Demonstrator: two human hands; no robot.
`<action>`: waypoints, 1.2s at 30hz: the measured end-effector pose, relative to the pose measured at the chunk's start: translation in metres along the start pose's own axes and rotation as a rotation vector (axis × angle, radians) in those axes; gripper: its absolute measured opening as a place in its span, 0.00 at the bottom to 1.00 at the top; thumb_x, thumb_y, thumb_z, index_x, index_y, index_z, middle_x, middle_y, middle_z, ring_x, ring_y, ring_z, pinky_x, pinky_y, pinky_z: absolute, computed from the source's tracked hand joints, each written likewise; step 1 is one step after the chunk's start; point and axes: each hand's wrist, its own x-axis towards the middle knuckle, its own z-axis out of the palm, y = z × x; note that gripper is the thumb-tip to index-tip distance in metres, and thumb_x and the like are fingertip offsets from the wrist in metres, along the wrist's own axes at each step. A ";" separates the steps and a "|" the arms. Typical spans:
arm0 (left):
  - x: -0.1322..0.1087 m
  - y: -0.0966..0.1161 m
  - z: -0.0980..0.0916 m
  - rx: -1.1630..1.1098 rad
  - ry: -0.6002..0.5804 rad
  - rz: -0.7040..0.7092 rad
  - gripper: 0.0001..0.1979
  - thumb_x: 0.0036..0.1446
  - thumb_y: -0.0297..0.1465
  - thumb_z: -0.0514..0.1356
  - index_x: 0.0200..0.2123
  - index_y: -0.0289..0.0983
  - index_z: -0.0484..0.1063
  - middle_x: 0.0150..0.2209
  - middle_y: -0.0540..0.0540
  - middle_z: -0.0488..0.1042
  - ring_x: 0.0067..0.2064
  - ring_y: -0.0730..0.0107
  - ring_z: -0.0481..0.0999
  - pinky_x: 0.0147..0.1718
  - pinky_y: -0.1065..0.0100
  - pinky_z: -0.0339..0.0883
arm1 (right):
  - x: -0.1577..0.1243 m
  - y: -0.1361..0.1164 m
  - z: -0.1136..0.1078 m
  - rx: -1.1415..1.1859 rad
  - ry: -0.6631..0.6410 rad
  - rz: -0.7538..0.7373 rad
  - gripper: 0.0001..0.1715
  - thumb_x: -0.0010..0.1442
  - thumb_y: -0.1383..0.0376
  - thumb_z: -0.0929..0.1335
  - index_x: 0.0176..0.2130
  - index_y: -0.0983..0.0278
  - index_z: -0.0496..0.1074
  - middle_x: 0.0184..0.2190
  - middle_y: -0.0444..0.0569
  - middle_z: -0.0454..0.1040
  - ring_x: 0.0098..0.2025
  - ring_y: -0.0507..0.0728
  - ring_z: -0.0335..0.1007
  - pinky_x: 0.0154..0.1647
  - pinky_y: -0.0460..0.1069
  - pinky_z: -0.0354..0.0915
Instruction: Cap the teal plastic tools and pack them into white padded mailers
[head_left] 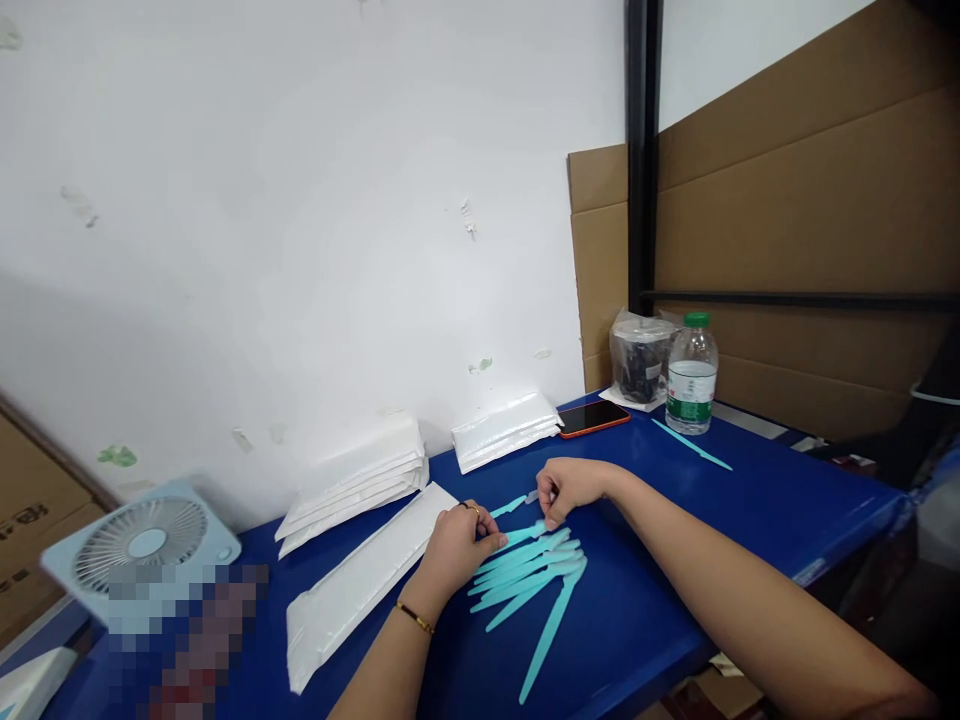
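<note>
Several turquoise eyebrow razors (564, 588) with pale, clear-looking caps lie fanned out on the blue table, their blade ends bunched together. My left hand (459, 548) is closed at the handle end of the uppermost razor (523, 535) of the fan. At the blade end of that same razor, my right hand (574, 488) pinches with thumb and curled fingers, which partly cover the tip. Just beyond it lies another turquoise razor (511, 505), partly behind my left fingers; a small clear piece (532, 497) shows beside my right fingers.
A long white packet (367, 590) lies left of my left hand. White packets are stacked behind (360, 480) and farther right (504, 432), beside a phone (595, 418). A bottle (691, 375), a bagged cup (641, 360) and a lone razor (691, 444) are at right; a fan (146, 545) is left.
</note>
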 end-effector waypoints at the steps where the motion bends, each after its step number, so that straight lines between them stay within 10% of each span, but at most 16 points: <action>1: 0.001 -0.001 0.000 -0.011 0.001 -0.012 0.09 0.46 0.39 0.61 0.24 0.40 0.74 0.26 0.50 0.71 0.27 0.69 0.67 0.29 0.69 0.54 | 0.000 0.001 -0.001 0.004 0.007 0.008 0.18 0.38 0.55 0.73 0.27 0.66 0.78 0.19 0.41 0.69 0.21 0.48 0.57 0.23 0.43 0.52; 11: 0.003 -0.010 -0.001 0.006 0.248 -0.079 0.10 0.43 0.40 0.64 0.27 0.41 0.74 0.27 0.49 0.69 0.30 0.67 0.68 0.30 0.68 0.54 | -0.010 0.015 -0.022 -0.131 0.349 0.120 0.15 0.37 0.57 0.73 0.26 0.65 0.78 0.22 0.45 0.72 0.27 0.53 0.64 0.26 0.44 0.56; 19: 0.001 0.009 0.001 0.170 -0.037 -0.086 0.08 0.48 0.39 0.61 0.27 0.41 0.75 0.28 0.51 0.72 0.32 0.69 0.70 0.35 0.68 0.56 | 0.003 0.004 -0.002 -0.206 0.097 0.051 0.15 0.39 0.57 0.73 0.26 0.65 0.78 0.20 0.43 0.71 0.24 0.51 0.63 0.25 0.44 0.54; 27: 0.000 0.007 -0.007 0.251 0.056 -0.106 0.10 0.51 0.40 0.58 0.31 0.42 0.74 0.33 0.50 0.72 0.36 0.67 0.70 0.36 0.67 0.57 | -0.012 0.012 -0.019 -0.114 0.201 0.170 0.19 0.39 0.54 0.73 0.29 0.65 0.77 0.29 0.47 0.74 0.32 0.54 0.66 0.30 0.45 0.58; 36: -0.005 0.018 -0.005 0.163 -0.140 -0.060 0.11 0.48 0.42 0.60 0.25 0.41 0.73 0.26 0.53 0.72 0.28 0.73 0.68 0.30 0.70 0.55 | -0.011 -0.010 -0.007 -0.194 -0.127 0.002 0.20 0.42 0.51 0.72 0.29 0.65 0.78 0.25 0.44 0.70 0.27 0.51 0.62 0.26 0.44 0.55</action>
